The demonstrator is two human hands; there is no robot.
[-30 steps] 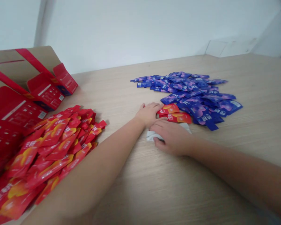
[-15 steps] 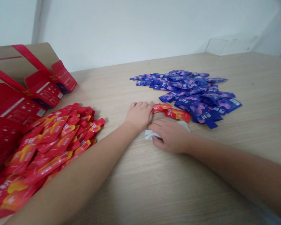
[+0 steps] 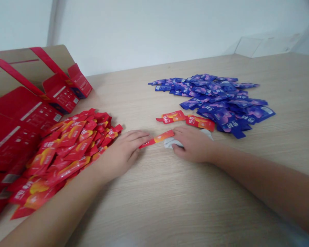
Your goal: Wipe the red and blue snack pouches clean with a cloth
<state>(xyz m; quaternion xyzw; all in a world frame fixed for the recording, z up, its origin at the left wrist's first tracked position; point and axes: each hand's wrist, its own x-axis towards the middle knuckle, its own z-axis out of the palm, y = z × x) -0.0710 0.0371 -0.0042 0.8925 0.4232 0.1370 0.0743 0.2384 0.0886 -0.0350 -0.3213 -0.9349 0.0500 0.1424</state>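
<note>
The left hand (image 3: 126,149) lies low over the table, its fingers together and stretched to the right, tips at the left end of a slim red-and-orange sachet (image 3: 161,138). Whether they pinch it or merely press on it cannot be told. The sachet lies between the two hands, long axis aslant: its left end is nearer the wearer, its right end farther away, pointing toward the fingers of the right hand (image 3: 195,142). That hand is spread, palm down, over a crumpled white cloth (image 3: 169,143), thumb toward the wearer; how firmly it grasps the cloth cannot be told.

Just beyond the hands, two more red sachets (image 3: 173,117) lie nearly end to end, long axes running roughly left to right. The left one tilts up slightly at its right end; the right one reaches the edge of a loose heap of blue-and-purple sachets (image 3: 216,103).

To the left is a large heap of red sachets (image 3: 76,137), pointing many ways. Behind it stand red printed boxes (image 3: 59,96) and a tan cardboard panel (image 3: 59,56) crossed by red bands. The pale wood table (image 3: 157,199) meets a white wall (image 3: 157,34).
</note>
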